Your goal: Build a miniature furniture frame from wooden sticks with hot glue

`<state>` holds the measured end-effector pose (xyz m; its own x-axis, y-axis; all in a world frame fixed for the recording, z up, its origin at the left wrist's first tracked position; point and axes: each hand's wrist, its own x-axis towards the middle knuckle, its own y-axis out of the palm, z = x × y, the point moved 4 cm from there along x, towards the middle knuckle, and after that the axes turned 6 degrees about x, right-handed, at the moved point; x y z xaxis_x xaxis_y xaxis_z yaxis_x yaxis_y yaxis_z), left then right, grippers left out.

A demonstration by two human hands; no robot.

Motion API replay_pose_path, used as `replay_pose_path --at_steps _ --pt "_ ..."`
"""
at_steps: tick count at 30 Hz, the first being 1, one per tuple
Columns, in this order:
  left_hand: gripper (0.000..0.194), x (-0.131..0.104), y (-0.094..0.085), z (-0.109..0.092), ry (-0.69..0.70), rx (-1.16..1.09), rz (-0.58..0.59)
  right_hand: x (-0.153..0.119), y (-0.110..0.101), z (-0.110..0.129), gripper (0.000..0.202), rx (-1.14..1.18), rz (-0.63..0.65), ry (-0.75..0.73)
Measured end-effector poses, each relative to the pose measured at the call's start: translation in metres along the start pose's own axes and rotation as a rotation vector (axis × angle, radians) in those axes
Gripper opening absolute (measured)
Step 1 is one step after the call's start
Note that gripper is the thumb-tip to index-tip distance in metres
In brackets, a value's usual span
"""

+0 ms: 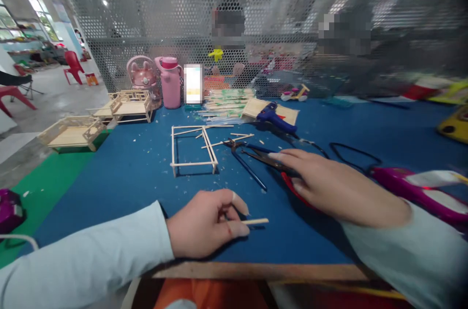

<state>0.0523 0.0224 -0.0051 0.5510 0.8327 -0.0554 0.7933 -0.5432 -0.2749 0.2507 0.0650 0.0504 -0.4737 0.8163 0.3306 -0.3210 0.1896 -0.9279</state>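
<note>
Low at the front of the blue table (pixel 120 187), my left hand (pixel 206 223) pinches a short wooden stick (pixel 260 222) whose free end points right. One finger has a pale wrap on it. My right hand (pixel 325 182) is closed around red-handled scissors (pixel 261 155), with the dark blades pointing left and the grip partly hidden under my fingers. Beside the blades lie blue-handled pincers (pixel 252 172). Beyond my left hand stands a small frame of thin sticks (pixel 193 164), with several loose sticks (pixel 234 142) at its right.
Small wooden furniture models (pixel 73 134) sit at the left edge. A pink bottle (pixel 170 85), a lit phone (pixel 193 84), a stick bundle (pixel 228 104) and a blue glue gun (pixel 276 118) line the back. A purple power strip (pixel 413 184) lies right. Perforated metal mesh (pixel 146 11) rises behind.
</note>
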Motion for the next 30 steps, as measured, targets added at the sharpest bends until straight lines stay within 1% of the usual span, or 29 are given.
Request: replay_pose_path --at_steps 1,2,3,4,6,8,10,12,14,15,16,17,19,20,21,22,24,25,27,30 --pt "0.012 -0.002 -0.004 -0.005 0.0 0.046 -0.043 -0.001 -0.002 0.019 0.038 0.029 0.024 -0.11" --pt "0.009 -0.004 -0.009 -0.01 -0.004 0.069 -0.094 -0.001 -0.004 0.038 0.034 0.078 0.047 -0.19" --pt "0.007 -0.006 -0.014 -0.016 0.006 0.07 -0.12 -0.002 -0.004 0.056 0.03 0.137 0.103 -0.27" --pt "0.005 -0.007 -0.019 -0.021 0.014 0.061 -0.142 -0.001 -0.005 0.07 0.026 0.183 0.14 -0.311" --pt "0.005 -0.01 -0.028 -0.03 0.011 0.046 -0.154 0.006 -0.006 0.087 0.023 0.248 0.142 -0.329" --pt "0.008 -0.011 -0.036 -0.034 -0.026 0.032 -0.158 0.017 -0.006 0.093 0.021 0.297 0.144 -0.328" --pt "0.013 -0.013 -0.043 -0.037 -0.051 0.057 -0.17 0.028 -0.003 0.093 0.016 0.298 0.171 -0.322" --pt "0.021 -0.016 -0.053 -0.042 -0.053 0.186 -0.182 0.037 0.003 0.092 0.014 0.245 0.219 -0.304" --pt "0.023 -0.018 -0.068 -0.047 -0.046 0.418 -0.219 0.043 0.013 0.091 0.015 0.202 0.251 -0.287" --pt "0.025 -0.019 -0.078 -0.049 -0.041 0.531 -0.269 0.044 0.018 0.09 0.015 0.192 0.245 -0.282" --pt "0.027 -0.02 -0.091 -0.051 -0.031 0.6 -0.391 0.045 0.024 0.09 0.015 0.18 0.218 -0.285" --pt "0.029 -0.022 -0.106 -0.052 0.002 0.61 -0.579 0.045 0.03 0.089 0.015 0.157 0.175 -0.297" --pt "0.026 -0.027 -0.131 -0.044 0.087 0.515 -0.896 0.044 0.043 0.09 0.017 0.059 0.061 -0.339" --pt "0.026 -0.026 -0.14 -0.034 0.087 0.445 -0.967 0.044 0.049 0.09 0.018 -0.005 0.003 -0.363" --pt "0.03 -0.023 -0.146 -0.022 0.038 0.398 -0.948 0.043 0.055 0.091 0.018 -0.064 -0.051 -0.381" --pt "0.037 -0.018 -0.148 -0.009 -0.031 0.373 -0.881 0.042 0.059 0.091 0.017 -0.11 -0.09 -0.391" --pt "0.046 -0.009 -0.146 0.014 -0.18 0.417 -0.667 0.041 0.067 0.09 0.017 -0.173 -0.126 -0.387" --pt "0.048 -0.006 -0.144 0.021 -0.209 0.477 -0.571 0.041 0.07 0.09 0.018 -0.195 -0.127 -0.378" --pt "0.046 -0.003 -0.138 0.026 -0.214 0.613 -0.414 0.041 0.074 0.089 0.02 -0.231 -0.119 -0.355" --pt "0.033 -0.003 -0.132 0.021 -0.182 0.789 -0.242 0.041 0.077 0.089 0.02 -0.259 -0.106 -0.327"
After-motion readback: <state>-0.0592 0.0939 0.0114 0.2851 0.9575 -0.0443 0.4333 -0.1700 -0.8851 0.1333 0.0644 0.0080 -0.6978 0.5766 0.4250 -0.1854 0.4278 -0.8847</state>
